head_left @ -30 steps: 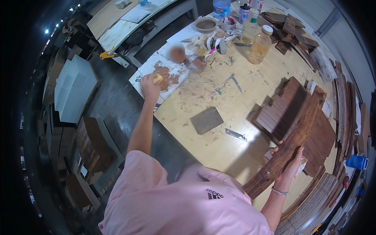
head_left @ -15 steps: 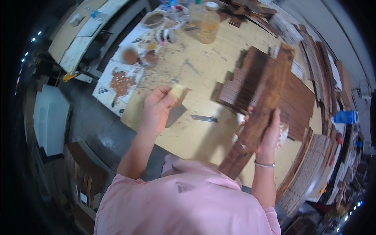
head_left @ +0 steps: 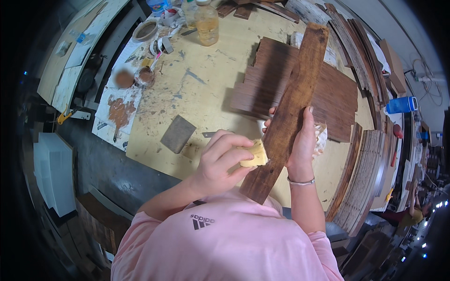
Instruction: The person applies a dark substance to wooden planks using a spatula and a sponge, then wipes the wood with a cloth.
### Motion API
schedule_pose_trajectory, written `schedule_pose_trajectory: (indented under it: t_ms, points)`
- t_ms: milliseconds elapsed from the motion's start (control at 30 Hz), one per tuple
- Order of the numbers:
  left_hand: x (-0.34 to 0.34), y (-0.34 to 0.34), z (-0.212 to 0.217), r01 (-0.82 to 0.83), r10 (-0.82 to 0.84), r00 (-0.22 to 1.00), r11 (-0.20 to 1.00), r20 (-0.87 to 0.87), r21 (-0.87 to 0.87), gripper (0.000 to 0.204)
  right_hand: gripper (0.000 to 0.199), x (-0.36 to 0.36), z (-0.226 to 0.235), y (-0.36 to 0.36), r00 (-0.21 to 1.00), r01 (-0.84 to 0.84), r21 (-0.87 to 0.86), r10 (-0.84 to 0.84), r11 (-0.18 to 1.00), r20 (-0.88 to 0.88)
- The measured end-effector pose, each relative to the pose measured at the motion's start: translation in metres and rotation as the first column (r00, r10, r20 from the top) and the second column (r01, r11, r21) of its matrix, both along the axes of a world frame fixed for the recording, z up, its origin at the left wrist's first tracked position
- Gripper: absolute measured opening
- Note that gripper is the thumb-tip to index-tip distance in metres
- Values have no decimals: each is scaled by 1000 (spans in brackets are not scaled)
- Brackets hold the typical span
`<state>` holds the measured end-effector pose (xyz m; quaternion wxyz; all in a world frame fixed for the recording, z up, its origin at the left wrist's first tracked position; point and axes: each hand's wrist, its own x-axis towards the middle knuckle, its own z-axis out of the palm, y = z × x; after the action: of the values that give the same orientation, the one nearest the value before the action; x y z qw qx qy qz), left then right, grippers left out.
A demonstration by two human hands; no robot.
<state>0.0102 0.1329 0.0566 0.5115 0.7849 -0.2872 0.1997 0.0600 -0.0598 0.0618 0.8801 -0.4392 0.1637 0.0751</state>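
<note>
A pale yellow sponge piece [head_left: 254,152] is pinched in the fingers of my left hand [head_left: 218,161], its end at the left edge of a long brown wooden plank [head_left: 295,93]. My right hand [head_left: 302,145] grips that plank from below, thumb along its right edge and fingertips showing at the left. The plank slants from near my chest up toward the far right. Beneath it lie dark brown planks [head_left: 337,98] side by side on the yellowish table [head_left: 211,100]. Partly behind my left hand lies a thin metal strip [head_left: 208,135], beside a flat grey rectangular block [head_left: 178,134].
A jar of amber liquid [head_left: 206,25] stands at the back. Brown-stained white sheeting [head_left: 119,110] covers the table's left side, with tape rolls [head_left: 161,45] above it. Long boards [head_left: 361,171] line the right edge. A blue jug [head_left: 401,105] sits farther right.
My left hand has brought the sponge rightward and down to the plank. The view has shifted, so the table things appear farther left. My right hand keeps its grip on the plank.
</note>
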Motion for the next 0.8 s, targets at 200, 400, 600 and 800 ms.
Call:
schedule_pose_trajectory:
  t_ms: [200,400,600,800]
  points:
    - [1,-6,4,-1,-1,999,999,33,39,33,55,1,0,1,1000,1,14,-2,1000,9]
    - [3,-6,6,-6,4,999,999,46,42,34,55,2,0,0,1000,0,-20,1,1000,21]
    - [4,-7,5,-6,4,999,998,34,66,33,55,4,-2,0,1000,10,-36,-9,999,26]
    - [5,-7,6,2,-4,999,997,33,75,33,62,3,-5,-2,999,-36,-72,37,997,25]
